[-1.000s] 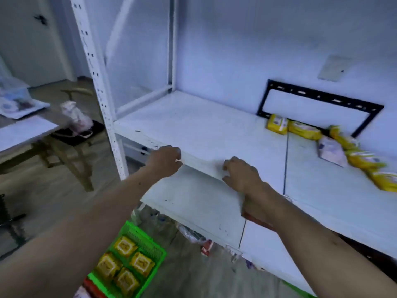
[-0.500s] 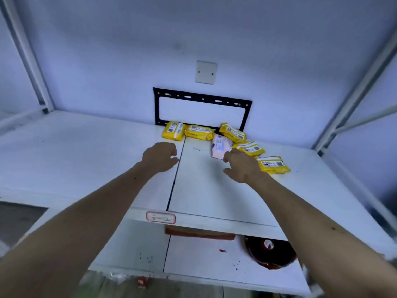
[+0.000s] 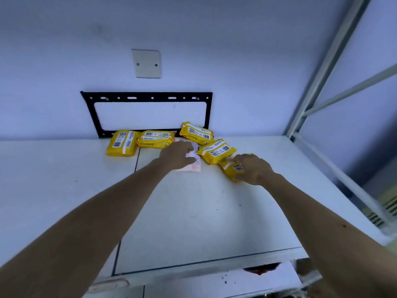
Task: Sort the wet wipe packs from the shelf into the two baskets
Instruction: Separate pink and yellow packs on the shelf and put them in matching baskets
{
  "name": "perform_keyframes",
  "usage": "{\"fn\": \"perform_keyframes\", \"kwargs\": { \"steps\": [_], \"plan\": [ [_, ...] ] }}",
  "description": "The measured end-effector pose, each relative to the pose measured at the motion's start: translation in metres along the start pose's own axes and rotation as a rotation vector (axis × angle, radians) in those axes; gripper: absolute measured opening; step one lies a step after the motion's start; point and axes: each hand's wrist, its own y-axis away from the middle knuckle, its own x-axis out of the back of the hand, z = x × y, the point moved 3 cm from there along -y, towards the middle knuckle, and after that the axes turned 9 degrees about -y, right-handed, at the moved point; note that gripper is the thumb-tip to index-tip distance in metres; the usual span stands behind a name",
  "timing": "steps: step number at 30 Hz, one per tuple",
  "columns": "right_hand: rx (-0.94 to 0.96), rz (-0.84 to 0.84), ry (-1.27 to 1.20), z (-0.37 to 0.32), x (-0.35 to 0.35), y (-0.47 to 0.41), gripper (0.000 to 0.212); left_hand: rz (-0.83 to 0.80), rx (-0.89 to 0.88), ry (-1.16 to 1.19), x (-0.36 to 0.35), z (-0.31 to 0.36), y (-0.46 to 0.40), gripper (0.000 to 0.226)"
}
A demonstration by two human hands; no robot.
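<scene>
Cool, dim light; soft wide-angle blur.

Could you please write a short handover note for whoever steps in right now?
Left hand: lying on the pink pack, grip not confirmed.
Right hand: on the nearest yellow pack, fingers over it, not lifted.
Four more yellow packs lie at the back of the shelf by the black bracket.
Baskets are out of view, so what is already sorted cannot be told.
Left: all six packs on the shelf.
</scene>
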Motion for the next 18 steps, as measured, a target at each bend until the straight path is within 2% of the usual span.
{"fn": "perform_keyframes", "kwargs": {
  "steps": [4, 9, 12, 16, 18],
  "plan": [
    [-0.009, -0.058, -0.006, 0.034, -0.011, -0.014, 0.083, -0.111, -0.099, 0.076, -0.028, 0.025, -0.041, 0.065],
    [0.003, -0.105, -0.037, 0.069, -0.023, -0.032, 0.093, -0.223, -0.164, -0.094, -0.062, 0.039, -0.082, 0.084],
    [0.024, -0.07, -0.057, 0.081, -0.024, -0.04, 0.081, -0.161, -0.186, -0.148, -0.071, 0.039, -0.095, 0.073],
    [0.052, -0.033, -0.104, 0.09, -0.022, -0.048, 0.04, -0.074, -0.229, -0.153, -0.069, 0.033, -0.101, 0.049],
    [0.071, -0.026, -0.092, 0.092, -0.02, -0.05, 0.035, -0.049, -0.267, -0.17, -0.071, 0.031, -0.1, 0.039]
  ]
}}
